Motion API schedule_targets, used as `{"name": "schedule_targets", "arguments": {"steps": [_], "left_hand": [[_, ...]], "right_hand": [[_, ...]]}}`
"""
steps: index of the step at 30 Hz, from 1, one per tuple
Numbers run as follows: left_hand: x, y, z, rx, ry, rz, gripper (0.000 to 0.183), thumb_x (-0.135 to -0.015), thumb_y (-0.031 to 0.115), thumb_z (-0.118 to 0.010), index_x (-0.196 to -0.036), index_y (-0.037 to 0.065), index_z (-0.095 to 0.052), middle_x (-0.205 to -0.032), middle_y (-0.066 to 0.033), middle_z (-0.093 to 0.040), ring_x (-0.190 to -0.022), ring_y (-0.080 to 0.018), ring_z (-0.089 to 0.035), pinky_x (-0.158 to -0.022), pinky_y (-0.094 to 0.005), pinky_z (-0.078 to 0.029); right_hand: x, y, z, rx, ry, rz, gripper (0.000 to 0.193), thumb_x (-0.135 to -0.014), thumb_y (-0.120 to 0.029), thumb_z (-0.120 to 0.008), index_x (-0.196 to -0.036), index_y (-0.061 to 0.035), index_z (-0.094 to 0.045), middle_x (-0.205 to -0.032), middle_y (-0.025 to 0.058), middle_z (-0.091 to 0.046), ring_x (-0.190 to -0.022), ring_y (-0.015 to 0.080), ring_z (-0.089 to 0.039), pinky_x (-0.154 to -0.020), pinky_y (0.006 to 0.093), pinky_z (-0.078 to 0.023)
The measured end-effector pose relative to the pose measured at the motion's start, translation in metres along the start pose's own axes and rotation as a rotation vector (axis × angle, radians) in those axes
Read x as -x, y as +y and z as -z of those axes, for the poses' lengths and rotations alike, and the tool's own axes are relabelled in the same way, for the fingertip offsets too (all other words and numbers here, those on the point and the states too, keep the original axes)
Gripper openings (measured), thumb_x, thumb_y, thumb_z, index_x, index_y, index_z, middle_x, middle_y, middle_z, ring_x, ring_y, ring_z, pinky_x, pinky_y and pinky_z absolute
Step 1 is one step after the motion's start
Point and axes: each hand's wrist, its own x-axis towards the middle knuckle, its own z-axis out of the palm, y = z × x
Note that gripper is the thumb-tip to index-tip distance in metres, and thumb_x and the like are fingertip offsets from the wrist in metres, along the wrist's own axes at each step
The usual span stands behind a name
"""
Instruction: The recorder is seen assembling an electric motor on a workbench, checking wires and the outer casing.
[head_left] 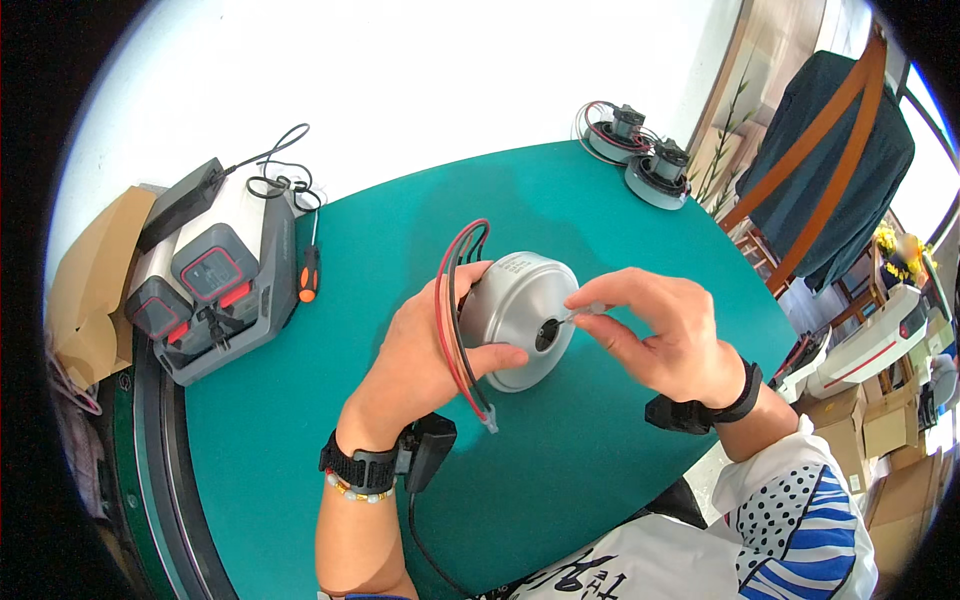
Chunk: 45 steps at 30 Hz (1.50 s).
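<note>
A round silver motor housing (512, 310) is held up over the green table in my left hand (410, 345), the thumb on its front face and the fingers behind it, mostly hidden. Red and black wires (441, 310) loop out from it across the back of that hand and end in a small pale connector (489, 420). My right hand (670, 335) pinches a small slim greyish piece (590, 311) between thumb and forefinger. Its tip points at the dark centre hole (547, 335) of the housing; whether it touches I cannot tell.
A grey and black machine with red parts (215, 275) stands at the left on the green table (330, 400), beside an open cardboard box (95, 300). An orange-handled screwdriver (309, 275) lies next to it. Two more wired motors (657, 175) sit at the far right edge.
</note>
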Motion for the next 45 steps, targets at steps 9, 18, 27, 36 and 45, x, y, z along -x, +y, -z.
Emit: {"name": "schedule_targets", "arguments": {"steps": [9, 18, 27, 36, 45], "left_hand": [[-0.001, -0.001, 0.001, 0.02, -0.022, -0.005, 0.074, -0.064, 0.024, -0.088, -0.126, 0.0, -0.055, -0.11, -0.0141, -0.065, -0.1, -0.0248, -0.064, -0.089, -0.0348, -0.049], [0.001, -0.008, 0.001, -0.029, -0.001, -0.035, 0.076, -0.064, 0.027, -0.089, -0.126, -0.001, -0.055, -0.113, -0.0157, -0.064, -0.103, -0.0255, -0.062, -0.091, -0.0348, -0.048], [-0.001, -0.006, 0.0, -0.059, 0.008, -0.068, 0.076, -0.065, 0.029, -0.087, -0.126, -0.001, -0.055, -0.112, -0.0164, -0.064, -0.104, -0.0264, -0.063, -0.092, -0.0355, -0.048], [0.0, -0.007, 0.002, -0.072, -0.009, -0.051, 0.082, -0.065, 0.03, -0.088, -0.132, -0.001, -0.053, -0.117, -0.0135, -0.063, -0.097, -0.0201, -0.061, -0.083, -0.0333, -0.05], [-0.002, -0.011, 0.001, -0.072, 0.0, -0.104, 0.082, -0.065, 0.032, -0.088, -0.13, -0.002, -0.053, -0.114, -0.0119, -0.063, -0.093, -0.0187, -0.061, -0.081, -0.0317, -0.049]], "right_hand": [[0.001, 0.003, -0.002, -0.321, -0.048, -0.227, 0.015, -0.088, -0.001, -0.068, -0.102, -0.0007, -0.063, -0.094, 0.0096, -0.071, -0.083, 0.0144, -0.07, -0.067, 0.027, -0.056], [0.0, 0.042, 0.034, -0.457, 0.532, -0.331, 0.013, -0.094, -0.011, -0.064, -0.104, -0.0024, -0.065, -0.091, 0.0046, -0.069, -0.076, 0.0073, -0.063, -0.069, 0.0227, -0.053], [0.05, 0.144, 0.013, -0.375, 0.303, -0.682, 0.005, -0.091, -0.007, -0.064, -0.096, -0.0044, -0.063, -0.081, -0.0002, -0.065, -0.072, 0.0075, -0.061, -0.066, 0.0224, -0.051], [0.058, 0.123, -0.01, 0.34, -0.174, -0.716, 0.014, -0.076, -0.016, -0.073, -0.078, -0.0064, -0.063, -0.077, 0.0088, -0.068, -0.078, 0.028, -0.067, -0.073, 0.0382, -0.053], [0.022, 0.091, -0.02, -0.241, -0.123, -0.521, 0.041, -0.085, -0.032, -0.074, -0.114, -0.0055, -0.063, -0.113, 0.0104, -0.066, -0.109, 0.0262, -0.06, -0.091, 0.0374, -0.048]]}}
